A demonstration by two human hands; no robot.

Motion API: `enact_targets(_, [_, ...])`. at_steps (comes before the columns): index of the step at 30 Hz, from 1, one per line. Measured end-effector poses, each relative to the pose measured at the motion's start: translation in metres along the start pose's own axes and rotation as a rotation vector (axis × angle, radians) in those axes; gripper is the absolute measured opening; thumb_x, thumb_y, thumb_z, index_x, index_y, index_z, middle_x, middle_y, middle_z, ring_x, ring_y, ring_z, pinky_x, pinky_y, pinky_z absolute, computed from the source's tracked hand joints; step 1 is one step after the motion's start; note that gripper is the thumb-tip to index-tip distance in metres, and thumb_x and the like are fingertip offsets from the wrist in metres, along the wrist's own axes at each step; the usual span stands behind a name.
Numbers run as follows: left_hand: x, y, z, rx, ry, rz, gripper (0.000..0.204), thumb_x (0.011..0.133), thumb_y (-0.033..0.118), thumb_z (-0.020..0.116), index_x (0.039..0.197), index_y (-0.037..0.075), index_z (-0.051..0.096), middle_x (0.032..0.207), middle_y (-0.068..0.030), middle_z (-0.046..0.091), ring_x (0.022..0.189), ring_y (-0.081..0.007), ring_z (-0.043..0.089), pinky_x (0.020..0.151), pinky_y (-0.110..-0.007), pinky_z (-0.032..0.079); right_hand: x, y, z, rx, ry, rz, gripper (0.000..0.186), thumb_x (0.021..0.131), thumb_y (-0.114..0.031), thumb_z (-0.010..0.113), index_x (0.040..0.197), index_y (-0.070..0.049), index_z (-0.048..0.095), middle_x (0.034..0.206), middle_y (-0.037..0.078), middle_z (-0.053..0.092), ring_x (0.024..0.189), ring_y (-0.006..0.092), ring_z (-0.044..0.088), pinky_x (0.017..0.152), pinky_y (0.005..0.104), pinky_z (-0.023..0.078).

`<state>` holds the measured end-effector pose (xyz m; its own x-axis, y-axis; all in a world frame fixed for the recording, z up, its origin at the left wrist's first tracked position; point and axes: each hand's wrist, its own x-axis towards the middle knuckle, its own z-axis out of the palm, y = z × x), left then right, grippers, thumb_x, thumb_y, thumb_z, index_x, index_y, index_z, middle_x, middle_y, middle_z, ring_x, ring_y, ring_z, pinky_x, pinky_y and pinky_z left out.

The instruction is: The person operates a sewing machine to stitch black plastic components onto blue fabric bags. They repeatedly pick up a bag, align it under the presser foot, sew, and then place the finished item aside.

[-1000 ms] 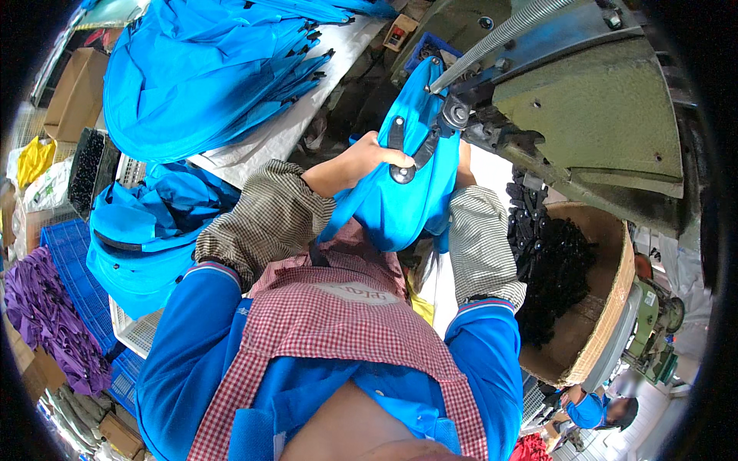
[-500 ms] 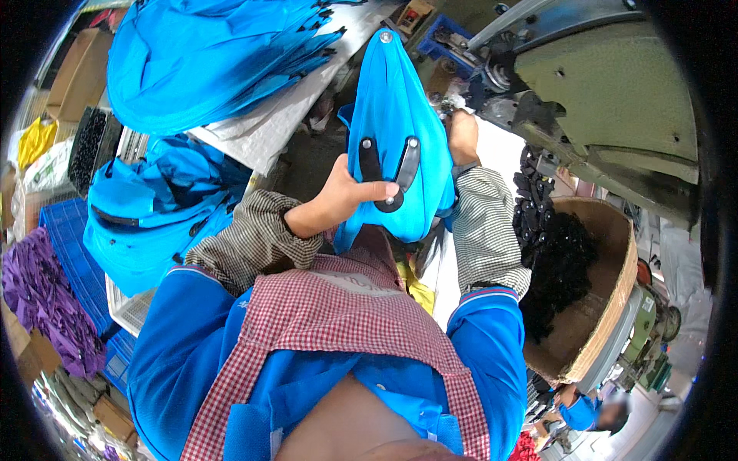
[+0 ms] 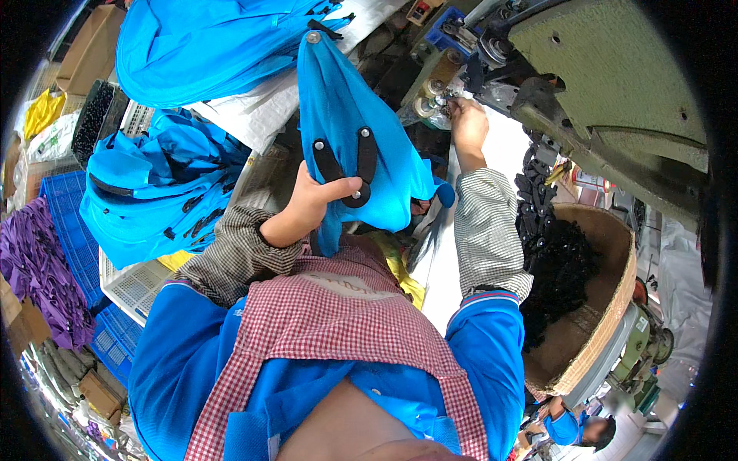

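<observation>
- Bright blue, leaf-shaped fabric piece (image 3: 344, 142) hangs in folds from the left hand (image 3: 304, 203), its narrow tip above those fingers and its wider end beside and below them.
- Two black, round-ended straps (image 3: 367, 157) lie on this fabric just above the left thumb, meeting in a V at its tip; silver rivets mark their ends.
- Left thumb lies across the front, pressing near the straps' joint, the other fingers behind the cloth, so fabric and straps are pinched between them.
- Another silver rivet (image 3: 313, 37) sits at the fabric's tip, well above the left fingers.
- Right hand (image 3: 469, 127) is apart from the fabric, its fingers bunched together among small shiny pieces; whether they grip one I cannot tell.
- Clear, round containers (image 3: 425, 106) stand just left of the right fingertips, and a blue plastic tray (image 3: 435, 36) of small parts lies above them.
- Large olive-green metal machine (image 3: 615, 69) stands right of the right fingers.
- Brown cardboard box (image 3: 617, 265) with black plastic parts (image 3: 561, 261) is below and right of them.
- Layered bright blue cloth pile (image 3: 200, 54) lies above and left of the left fingers.
</observation>
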<state>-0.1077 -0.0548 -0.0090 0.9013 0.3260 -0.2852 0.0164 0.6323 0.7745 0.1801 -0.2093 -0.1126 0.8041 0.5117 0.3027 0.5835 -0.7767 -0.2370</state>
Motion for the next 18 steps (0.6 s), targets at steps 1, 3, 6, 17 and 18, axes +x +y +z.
enact_targets(1, [-0.002,0.001,0.002,-0.013,0.012,0.000,0.049,0.067,0.006,0.066,0.113,0.003,0.049,0.101,-0.0074,0.058,0.087,-0.0188,0.057,0.075,-0.033,0.047,0.002,0.004,-0.007,-0.028,0.124,-0.231,0.012,0.081,-0.018,0.058,0.083,-0.007,0.064,0.075,0.013,0.062,0.067,0.0267,0.058,0.058,0.0363,0.048])
enact_targets(3, [-0.004,0.001,0.004,-0.029,0.023,-0.007,0.048,0.070,0.009,0.064,0.114,0.002,0.047,0.102,-0.0091,0.058,0.086,-0.0205,0.058,0.077,-0.035,0.047,0.005,-0.016,-0.033,1.089,-0.120,0.329,0.011,0.082,-0.014,0.058,0.086,-0.004,0.062,0.072,0.010,0.060,0.064,0.0205,0.056,0.054,0.0310,0.047])
enact_targets(6, [-0.011,-0.008,-0.004,-0.136,0.042,-0.176,0.047,0.073,0.010,0.060,0.117,0.001,0.045,0.105,-0.0114,0.056,0.087,-0.0231,0.058,0.080,-0.038,0.048,0.005,-0.074,-0.095,1.575,-0.305,0.549,0.011,0.083,-0.009,0.059,0.087,0.001,0.059,0.070,0.005,0.056,0.060,0.0108,0.052,0.050,0.0214,0.044])
enact_targets(17, [-0.062,0.030,-0.064,-0.428,0.386,0.099,0.047,0.079,0.033,0.050,0.114,0.002,0.050,0.108,-0.0159,0.057,0.095,-0.0307,0.055,0.089,-0.044,0.042,0.008,-0.078,-0.106,1.587,-0.423,0.597,0.015,0.080,-0.012,0.064,0.087,-0.001,0.058,0.068,0.003,0.055,0.055,0.0087,0.050,0.046,0.0174,0.041])
enact_targets(18, [-0.072,0.035,-0.062,-0.429,0.453,0.121,0.046,0.079,0.034,0.050,0.113,0.002,0.051,0.109,-0.0157,0.057,0.095,-0.0303,0.055,0.089,-0.043,0.042,0.010,-0.081,-0.110,1.504,-0.388,0.573,0.015,0.078,-0.013,0.066,0.084,0.000,0.060,0.067,0.004,0.056,0.054,0.0088,0.050,0.046,0.0181,0.041])
